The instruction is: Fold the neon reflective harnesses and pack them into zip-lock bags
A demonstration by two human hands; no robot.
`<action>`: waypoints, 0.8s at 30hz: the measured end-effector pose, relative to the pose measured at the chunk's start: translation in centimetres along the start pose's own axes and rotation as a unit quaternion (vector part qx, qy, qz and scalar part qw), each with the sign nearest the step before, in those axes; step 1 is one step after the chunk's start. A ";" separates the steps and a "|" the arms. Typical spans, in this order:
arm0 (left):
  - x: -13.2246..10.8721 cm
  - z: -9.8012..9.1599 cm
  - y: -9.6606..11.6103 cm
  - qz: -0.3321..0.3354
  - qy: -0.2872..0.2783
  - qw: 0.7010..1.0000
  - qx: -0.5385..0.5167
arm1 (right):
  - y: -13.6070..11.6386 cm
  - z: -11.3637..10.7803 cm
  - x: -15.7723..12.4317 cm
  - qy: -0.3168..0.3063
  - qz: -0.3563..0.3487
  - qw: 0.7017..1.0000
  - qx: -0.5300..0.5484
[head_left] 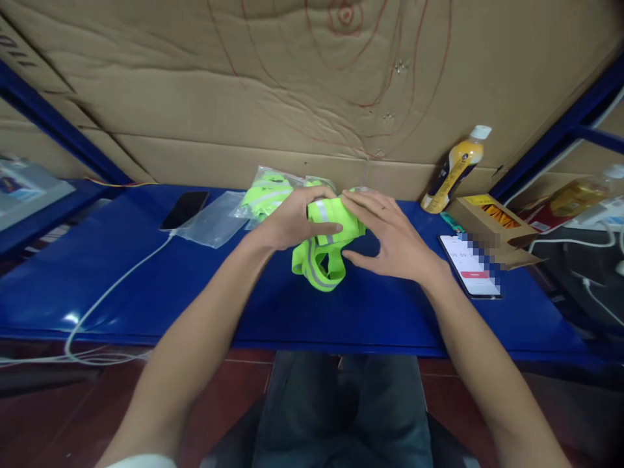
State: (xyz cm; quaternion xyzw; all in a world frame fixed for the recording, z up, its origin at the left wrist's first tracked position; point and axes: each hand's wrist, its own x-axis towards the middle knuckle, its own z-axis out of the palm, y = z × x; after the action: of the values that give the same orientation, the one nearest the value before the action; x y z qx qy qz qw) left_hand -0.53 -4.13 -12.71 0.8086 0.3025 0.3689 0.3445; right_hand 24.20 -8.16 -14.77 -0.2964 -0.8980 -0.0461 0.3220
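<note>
Between my two hands is a neon-yellow reflective strap (318, 272) with grey-silver stripes, partly folded into a flat bundle. My left hand (297, 221) grips the folded part, its thumb lying across the front and its fingers behind. My right hand (383, 231) touches the bundle's right upper edge with its fingertips; its thumb stands apart below. A loop of the strap hangs down toward the blue shelf. Just behind my left hand lies a clear plastic bag (267, 194) with more neon-yellow strap inside. Another bagged piece behind is mostly hidden by my hands.
On the left are an empty clear bag (214, 218) and a dark phone (185, 209) with a white cable (114, 286). On the right stand a yellow drink bottle (455, 170), an open cardboard box (497, 224) and a lit phone (470, 268). Cardboard (195, 110) walls the back.
</note>
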 end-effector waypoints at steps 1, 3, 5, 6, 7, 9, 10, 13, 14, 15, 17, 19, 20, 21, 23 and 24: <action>0.0 0.1 0.0 0.023 -0.007 0.999 0.030 | 0.2 -0.5 -0.1 -0.007 0.016 1.000 0.016; -0.2 0.4 0.2 0.061 -0.028 0.994 0.081 | 0.9 -1.1 -0.3 -0.012 0.054 0.998 0.028; -0.4 0.8 0.6 0.091 -0.044 0.989 0.109 | 1.5 -1.5 -0.5 -0.029 0.074 0.996 0.044; -0.4 1.1 0.7 0.104 -0.042 0.987 0.118 | 1.8 -1.6 -0.6 -0.043 0.077 0.994 0.062; -0.4 1.4 0.8 0.115 -0.032 0.985 0.123 | 2.0 -1.7 -0.6 -0.056 0.080 0.992 0.084; -0.4 1.9 0.6 0.124 -0.003 0.985 0.116 | 2.3 -1.8 -0.6 -0.059 0.095 0.987 0.118; -0.3 2.1 0.4 0.115 0.011 0.988 0.106 | 2.4 -1.8 -0.6 -0.051 0.104 0.986 0.123; 0.0 2.6 -0.5 0.057 0.018 0.997 0.058 | 2.4 -1.5 -0.6 -0.009 0.103 0.988 0.116; 0.0 2.7 -0.7 0.032 0.013 0.999 0.033 | 2.3 -1.4 -0.6 0.010 0.093 0.989 0.112; 0.1 2.8 -1.0 0.006 0.008 1.000 0.001 | 2.2 -1.2 -0.7 0.031 0.082 0.990 0.107; 0.0 2.9 -1.2 -0.045 0.000 0.996 -0.083 | 2.1 -0.7 -0.9 0.069 0.058 0.992 0.087; -0.1 2.9 -1.2 -0.091 -0.026 0.980 -0.177 | 1.9 -0.2 -1.1 0.089 0.047 0.994 0.049; -0.2 2.9 -1.1 -0.107 -0.043 0.969 -0.220 | 1.9 0.1 -1.2 0.096 0.047 0.994 0.025; -0.2 2.9 -0.9 -0.121 -0.055 0.957 -0.258 | 1.8 0.3 -1.2 0.104 0.049 0.993 0.002; -0.2 2.7 -0.5 -0.153 -0.060 0.933 -0.319 | 1.7 0.7 -1.3 0.115 0.053 0.991 -0.030; -0.2 2.6 -0.4 -0.172 -0.055 0.923 -0.339 | 1.7 0.8 -1.3 0.114 0.049 0.992 -0.034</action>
State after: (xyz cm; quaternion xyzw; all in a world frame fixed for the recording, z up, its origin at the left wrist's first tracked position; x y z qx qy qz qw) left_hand 1.41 -4.90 -14.36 0.5978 0.2743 0.3390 0.6727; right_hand 25.46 -7.22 -16.37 -0.3434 -0.8377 -0.0946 0.4140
